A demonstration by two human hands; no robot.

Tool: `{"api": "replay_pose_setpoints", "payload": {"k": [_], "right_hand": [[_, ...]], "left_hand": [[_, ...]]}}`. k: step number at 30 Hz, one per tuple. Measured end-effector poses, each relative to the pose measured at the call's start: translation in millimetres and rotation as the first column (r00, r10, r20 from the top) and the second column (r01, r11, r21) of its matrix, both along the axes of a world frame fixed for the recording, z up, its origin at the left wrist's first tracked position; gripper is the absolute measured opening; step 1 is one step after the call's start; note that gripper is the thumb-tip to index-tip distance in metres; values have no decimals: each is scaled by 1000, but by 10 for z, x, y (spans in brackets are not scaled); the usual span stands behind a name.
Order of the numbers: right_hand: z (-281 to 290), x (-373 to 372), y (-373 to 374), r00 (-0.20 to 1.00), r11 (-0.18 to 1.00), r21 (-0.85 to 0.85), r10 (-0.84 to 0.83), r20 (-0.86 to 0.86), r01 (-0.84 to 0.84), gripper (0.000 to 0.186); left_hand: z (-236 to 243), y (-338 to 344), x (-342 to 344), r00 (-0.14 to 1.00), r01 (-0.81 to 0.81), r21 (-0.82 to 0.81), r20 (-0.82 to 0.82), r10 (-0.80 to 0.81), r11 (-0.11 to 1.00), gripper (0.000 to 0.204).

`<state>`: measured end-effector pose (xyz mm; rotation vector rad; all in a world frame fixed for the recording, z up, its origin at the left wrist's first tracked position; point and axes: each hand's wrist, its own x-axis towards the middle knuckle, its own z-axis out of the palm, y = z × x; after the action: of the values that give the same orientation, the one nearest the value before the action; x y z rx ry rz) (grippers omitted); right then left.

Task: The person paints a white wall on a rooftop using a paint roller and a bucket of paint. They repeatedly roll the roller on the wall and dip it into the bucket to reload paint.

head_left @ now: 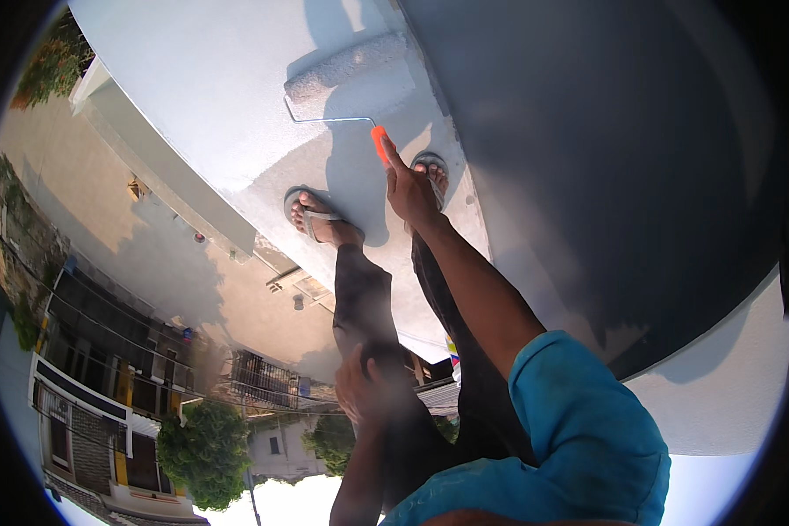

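Note:
My right hand [409, 188] is closed around the orange handle of a paint roller [381, 143], with one finger stretched along it. The roller's wide, fluffy sleeve [346, 68] lies on the pale ledge [210, 96] ahead of my feet, joined to the handle by a bent wire frame. A whiter, wet-looking patch shows beside the sleeve. My left hand [357, 386] holds nothing and rests over my left knee, its fingers apart. Both my feet, in flip-flops [300, 215], stand on the ledge, partly on a greyer stretch.
A tall dark grey wall [605, 175] rises along the right side of the ledge. On the left the ledge ends, with a street [149, 237] far below. Overhead wires, houses [105, 394] and trees [206, 447] lie beyond.

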<state>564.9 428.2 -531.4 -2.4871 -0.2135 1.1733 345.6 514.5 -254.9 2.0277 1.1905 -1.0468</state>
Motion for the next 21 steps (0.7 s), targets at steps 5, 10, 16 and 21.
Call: {"api": "replay_pose_setpoints", "payload": {"k": [5,10,16,21], "right_hand": [[-251,775,553,990,991,133,-10,141,-9,62],[-157,1506,1239,999,1000,27,11,30,-12,59],[-359,2139,1931,989,996,43,70,131,-77,57],[-494,2820,2508,969,990,88,90,229,-112,55]], "left_hand": [[-43,12,-57,1000,-29,-29,-4,29,999,42],[32,76,133,995,-103,-41,-12,103,994,42],[-33,286,48,995,-102,-31,14,102,994,42],[-23,671,279,980,-186,-60,61,189,981,39]]}}
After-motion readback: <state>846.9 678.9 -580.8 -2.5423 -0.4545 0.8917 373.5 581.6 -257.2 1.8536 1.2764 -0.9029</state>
